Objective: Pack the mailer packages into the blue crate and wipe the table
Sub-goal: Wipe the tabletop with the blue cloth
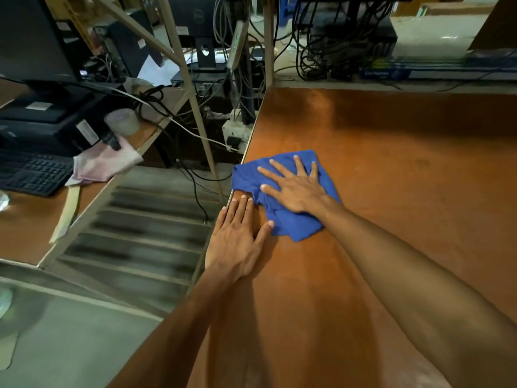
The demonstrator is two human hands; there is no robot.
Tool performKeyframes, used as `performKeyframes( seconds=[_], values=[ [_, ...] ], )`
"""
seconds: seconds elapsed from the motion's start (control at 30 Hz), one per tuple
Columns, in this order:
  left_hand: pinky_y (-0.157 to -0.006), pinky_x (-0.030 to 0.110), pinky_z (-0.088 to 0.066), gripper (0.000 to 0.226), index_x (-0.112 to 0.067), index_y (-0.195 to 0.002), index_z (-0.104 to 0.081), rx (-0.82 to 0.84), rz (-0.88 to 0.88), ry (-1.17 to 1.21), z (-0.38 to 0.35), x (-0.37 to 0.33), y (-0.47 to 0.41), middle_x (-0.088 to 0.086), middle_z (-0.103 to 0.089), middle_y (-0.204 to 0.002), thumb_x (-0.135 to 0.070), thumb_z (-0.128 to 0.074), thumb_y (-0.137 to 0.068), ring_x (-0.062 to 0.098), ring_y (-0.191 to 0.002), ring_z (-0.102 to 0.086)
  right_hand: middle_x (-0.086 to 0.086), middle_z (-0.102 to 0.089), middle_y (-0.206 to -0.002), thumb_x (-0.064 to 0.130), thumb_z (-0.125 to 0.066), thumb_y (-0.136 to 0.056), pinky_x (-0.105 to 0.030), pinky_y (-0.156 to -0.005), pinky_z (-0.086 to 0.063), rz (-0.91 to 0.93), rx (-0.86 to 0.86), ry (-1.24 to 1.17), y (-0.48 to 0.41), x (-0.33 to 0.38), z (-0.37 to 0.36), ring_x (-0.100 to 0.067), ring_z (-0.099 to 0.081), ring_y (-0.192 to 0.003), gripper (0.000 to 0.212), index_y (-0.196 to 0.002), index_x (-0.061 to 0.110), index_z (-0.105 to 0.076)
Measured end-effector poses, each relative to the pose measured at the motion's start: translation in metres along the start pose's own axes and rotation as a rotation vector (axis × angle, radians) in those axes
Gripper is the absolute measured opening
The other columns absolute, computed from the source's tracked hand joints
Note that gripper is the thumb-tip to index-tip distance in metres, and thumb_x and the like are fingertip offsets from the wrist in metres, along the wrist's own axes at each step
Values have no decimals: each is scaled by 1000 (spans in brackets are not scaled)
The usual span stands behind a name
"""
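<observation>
- Right grip (296, 191), fingers spread and flat, presses a rumpled blue cloth (282, 224) near the left edge of the tabletop (391, 163).
- Left grip (237, 242) lies open, palm down, just beside the cloth, holding nothing.
- The tabletop is a smooth, glossy orange-brown board.

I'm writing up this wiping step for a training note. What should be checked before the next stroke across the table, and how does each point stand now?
1. Right hand pressing flat on the blue cloth: ok.
2. Cloth resting on the table: ok, though one corner reaches the left edge.
3. Cloth spread out smooth: not ok, it is bunched in folds.
4. Left hand laid flat on the table beside the cloth: ok.
5. Mailer packages in the blue crate: cannot tell, neither is in view.
</observation>
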State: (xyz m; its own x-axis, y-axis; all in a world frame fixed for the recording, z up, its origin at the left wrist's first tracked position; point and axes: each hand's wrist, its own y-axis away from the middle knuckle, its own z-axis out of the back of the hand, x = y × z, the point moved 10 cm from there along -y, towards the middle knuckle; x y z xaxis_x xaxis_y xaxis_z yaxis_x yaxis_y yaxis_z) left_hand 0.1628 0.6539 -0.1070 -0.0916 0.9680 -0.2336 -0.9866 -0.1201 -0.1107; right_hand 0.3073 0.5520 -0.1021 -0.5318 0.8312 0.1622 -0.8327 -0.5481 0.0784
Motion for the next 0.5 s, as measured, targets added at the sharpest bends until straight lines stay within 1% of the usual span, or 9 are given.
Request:
performKeyframes(
  seconds=[0.13,0.17,0.27,0.3,0.33,0.4,0.43,0.47,0.5],
  values=[
    [-124,34,-3,79,-23,-157,-15,-15,1,31,4,-1,-1,-5,-10,-165,-72,-12,-96,8,-152,0,16,6,-164,75,-9,-92,-76,-106,12,-252,-40,-30,-30,-37,7,-43,14,-148,64,-151,52,2],
    [-124,34,-3,77,-24,-157,-17,-19,-3,34,4,-1,-1,-5,-12,-165,-71,-13,-96,8,-152,-1,15,7,-164,75,-9,-92,-77,-106,12,-230,-30,-18,-30,-31,7,-43,14,-148,65,-151,51,3],
    [-124,35,-4,72,-24,-157,-20,-24,-27,61,6,-2,-1,-5,-14,-165,-65,-11,-99,8,-152,-2,20,6,-163,76,-9,-92,-73,-110,7,19,-20,48,-9,-3,1,-36,11,-150,61,-148,57,3],
    [-124,35,-4,70,-25,-156,-21,-26,-27,72,6,-2,-1,-5,-14,-164,-64,-11,-99,9,-152,-3,22,5,-163,77,-8,-91,-71,-112,6,40,-18,49,1,-9,1,-33,10,-151,60,-147,60,3],
    [-124,36,-5,69,-25,-156,-22,-25,-29,79,7,-2,-1,-4,-15,-164,-63,-12,-99,10,-152,-4,22,5,-162,78,-7,-90,-70,-112,6,-15,-23,32,10,-25,3,-32,10,-151,60,-146,60,3],
    [-124,37,-7,67,-26,-155,-25,-17,-36,76,7,-3,1,-3,-18,-164,-62,-14,-100,12,-152,-7,20,5,-163,79,-6,-89,-71,-111,10,-269,-49,-31,38,-66,6,-35,11,-150,63,-148,58,4],
    [-124,38,-8,66,-25,-154,-27,-15,-37,75,7,-4,2,-2,-19,-163,-61,-14,-100,14,-152,-8,18,7,-163,79,-5,-89,-71,-111,11,-341,-52,-51,55,-72,6,-37,12,-150,64,-148,57,5],
    [-124,38,-8,65,-24,-154,-27,-11,-36,78,8,-3,2,-1,-20,-163,-59,-15,-101,15,-152,-9,18,8,-163,78,-5,-89,-71,-110,12,-332,-47,-33,70,-65,3,-38,12,-149,64,-148,56,7],
    [-124,39,-8,64,-23,-154,-28,-4,-37,79,8,-3,3,0,-21,-163,-57,-15,-101,16,-152,-10,18,9,-163,78,-6,-90,-71,-111,11,-256,-42,12,87,-48,-2,-38,12,-149,63,-147,58,9]
  ],
)
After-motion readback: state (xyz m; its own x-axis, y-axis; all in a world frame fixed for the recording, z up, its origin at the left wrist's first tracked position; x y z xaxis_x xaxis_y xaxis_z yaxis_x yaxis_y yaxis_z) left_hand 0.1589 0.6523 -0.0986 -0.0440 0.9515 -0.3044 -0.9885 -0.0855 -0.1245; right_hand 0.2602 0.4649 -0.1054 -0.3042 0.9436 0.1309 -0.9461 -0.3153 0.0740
